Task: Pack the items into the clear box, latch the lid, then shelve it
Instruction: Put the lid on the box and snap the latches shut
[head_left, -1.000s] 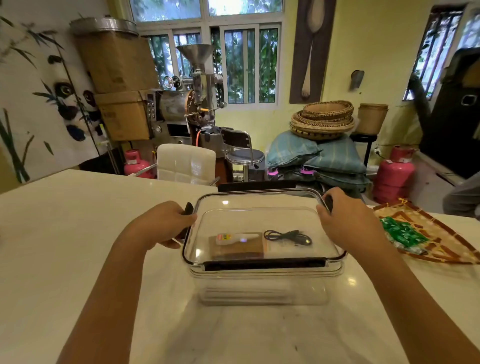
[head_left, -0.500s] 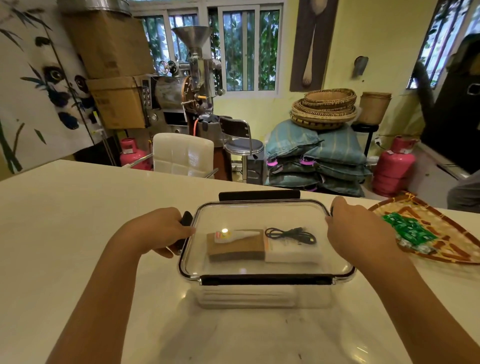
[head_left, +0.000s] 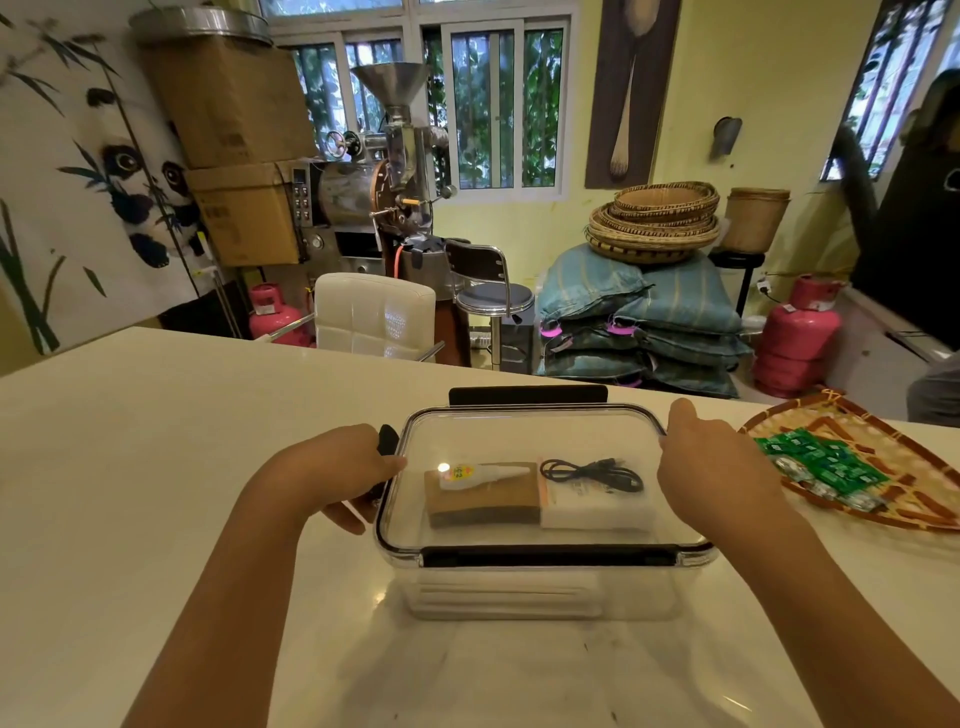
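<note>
The clear box (head_left: 540, 592) stands on the white table (head_left: 156, 467) with its clear lid (head_left: 519, 436) on top. Inside lie a brown card pack (head_left: 483, 501), a white pen-like device (head_left: 483, 474), a coiled black cable (head_left: 592, 474) and a white packet (head_left: 597, 512). My left hand (head_left: 332, 475) curls around the black latch (head_left: 387, 441) on the box's left side. My right hand (head_left: 711, 467) presses against the right side, hiding the latch there. The near latch (head_left: 545, 556) lies flat; the far latch (head_left: 527, 395) sticks up.
A woven tray (head_left: 883, 514) with several green packets (head_left: 815, 462) lies to the right of the box. Beyond the table's far edge stand a white chair (head_left: 374, 312), a stool, stacked sacks and pink gas cylinders.
The box has come down onto the table and sits slightly lower and nearer. Both hands stayed on its left and right sides.
</note>
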